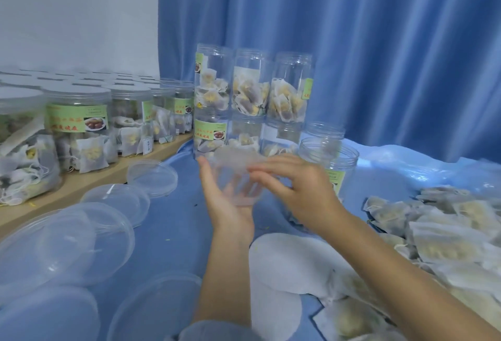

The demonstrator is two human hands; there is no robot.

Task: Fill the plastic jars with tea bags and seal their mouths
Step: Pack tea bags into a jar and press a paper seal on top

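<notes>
- Blue cloth [176, 232] covers the work surface, with a blue curtain [352, 42] behind.
- At centre, a blurred, clear, round plastic jar lid [238, 175] sits between both hands.
- Left hand [227, 199], palm up with fingers spread, supports it from 7 o'clock; right hand [303, 191] holds its rim from 3 o'clock with lightly curled fingers.
- Just beyond, at 1 o'clock, stands an open labelled clear plastic jar [329, 156]; partly filled jars [252, 88] are stacked at 12.
- Loose white tea bags [447, 232] lie at 4 o'clock, spare clear lids [67, 237] at 8.
- Advice: keep the lid level over the mouth before turning it, so the threads catch.
</notes>
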